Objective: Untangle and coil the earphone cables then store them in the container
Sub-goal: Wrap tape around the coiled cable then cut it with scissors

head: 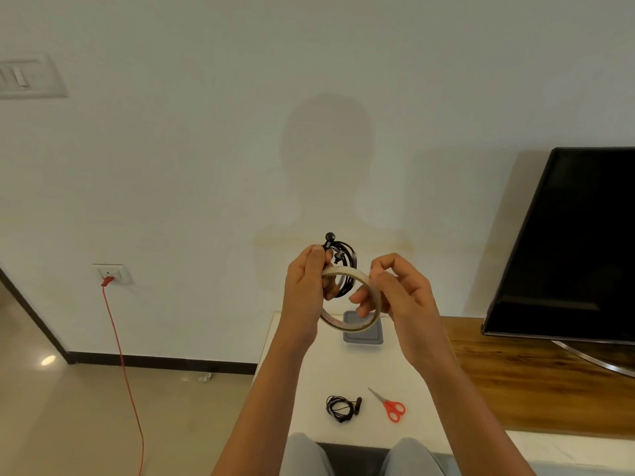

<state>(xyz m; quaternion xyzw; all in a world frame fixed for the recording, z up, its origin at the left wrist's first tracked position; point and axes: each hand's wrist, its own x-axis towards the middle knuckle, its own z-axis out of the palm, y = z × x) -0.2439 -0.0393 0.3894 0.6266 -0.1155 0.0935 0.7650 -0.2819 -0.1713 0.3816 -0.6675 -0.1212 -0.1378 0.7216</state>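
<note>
My left grip (304, 286) curls round a coiled earphone cable (347, 258) and a tape roll (343, 270); my right grip (398, 293) pinches that roll. A second coil (340, 408) lies on the white desk (302, 383) beside red scissors (390, 405), with the grey container (364, 336) farther back.

Soft dim light, head-shaped shadow (326, 159) on the wall (154, 173), warped edges.

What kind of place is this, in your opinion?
Most likely a living room in a home: a flat television stands on a wooden cabinet top, and a wall socket sits low above a polished floor.
</note>
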